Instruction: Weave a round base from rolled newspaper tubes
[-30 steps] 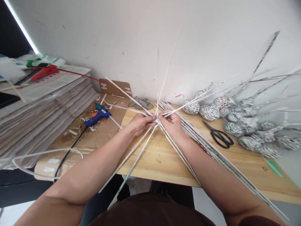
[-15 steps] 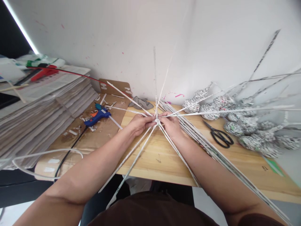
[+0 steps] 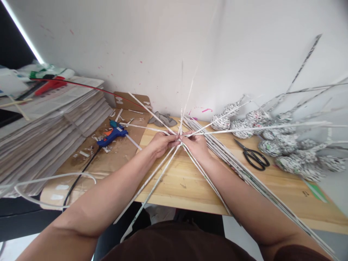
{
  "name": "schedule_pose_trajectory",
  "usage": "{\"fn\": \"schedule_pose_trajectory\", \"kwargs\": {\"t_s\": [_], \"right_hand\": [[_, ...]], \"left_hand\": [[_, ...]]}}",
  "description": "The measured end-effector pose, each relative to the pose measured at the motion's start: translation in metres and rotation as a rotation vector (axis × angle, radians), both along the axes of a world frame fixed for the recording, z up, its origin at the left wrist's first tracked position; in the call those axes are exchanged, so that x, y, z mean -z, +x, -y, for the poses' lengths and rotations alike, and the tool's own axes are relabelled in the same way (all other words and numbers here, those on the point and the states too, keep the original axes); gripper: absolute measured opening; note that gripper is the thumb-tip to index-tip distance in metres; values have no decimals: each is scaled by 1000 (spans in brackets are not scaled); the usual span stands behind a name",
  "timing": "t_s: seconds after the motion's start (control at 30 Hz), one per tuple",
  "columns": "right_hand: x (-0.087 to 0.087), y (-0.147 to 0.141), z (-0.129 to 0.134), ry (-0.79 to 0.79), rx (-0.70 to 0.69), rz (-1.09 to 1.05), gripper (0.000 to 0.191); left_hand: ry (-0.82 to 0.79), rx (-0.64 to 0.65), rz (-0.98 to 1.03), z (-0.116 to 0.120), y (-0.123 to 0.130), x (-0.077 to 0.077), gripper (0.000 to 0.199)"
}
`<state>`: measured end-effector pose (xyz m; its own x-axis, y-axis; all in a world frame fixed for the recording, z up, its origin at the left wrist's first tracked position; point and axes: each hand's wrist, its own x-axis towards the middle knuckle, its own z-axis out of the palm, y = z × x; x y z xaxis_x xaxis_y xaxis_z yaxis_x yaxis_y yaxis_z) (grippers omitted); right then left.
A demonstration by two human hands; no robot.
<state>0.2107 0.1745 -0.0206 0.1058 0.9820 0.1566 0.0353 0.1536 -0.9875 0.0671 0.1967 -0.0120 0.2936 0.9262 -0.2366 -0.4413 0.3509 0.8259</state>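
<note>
Several thin rolled-paper sticks point(image 3: 160, 181) cross at a woven centre and fan out in all directions over the wooden table. My left hand point(image 3: 162, 142) pinches the crossing from the left, thumb on top. From the right, my right hand point(image 3: 195, 143) is closed on the same crossing, its thumb pressed near the middle and almost touching the left thumb. The fingers hide most of the weave. Beneath my right forearm lies a bundle of loose paper sticks point(image 3: 231, 165), slanting toward the front right.
A blue glue gun point(image 3: 115, 135) rests on stained cardboard point(image 3: 73, 170) at left, beside a tall newspaper stack point(image 3: 78, 105). Black scissors point(image 3: 254, 156) lie at right, before several woven paper pieces point(image 3: 288, 145). A grey cloth point(image 3: 163, 119) sits against the wall.
My right thumb has moved left and down over the crossing, covering more of it. The sticks have turned slightly; the upright one leans further right. My left hand stays nearly still.
</note>
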Motion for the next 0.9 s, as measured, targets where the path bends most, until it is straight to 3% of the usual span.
{"fn": "schedule_pose_trajectory", "kwargs": {"t_s": [0.3, 0.53, 0.9], "right_hand": [[-7, -3, 5, -157, -57, -84, 31], [-5, -1, 4, -65, -65, -17, 23], [-8, -2, 8, 20, 31, 197, 24]], "left_hand": [[-4, -16, -18, 2, 0, -2, 9], [-25, 36, -41, 2, -1, -2, 2], [12, 44, -78, 3, 1, 2, 12]]}}
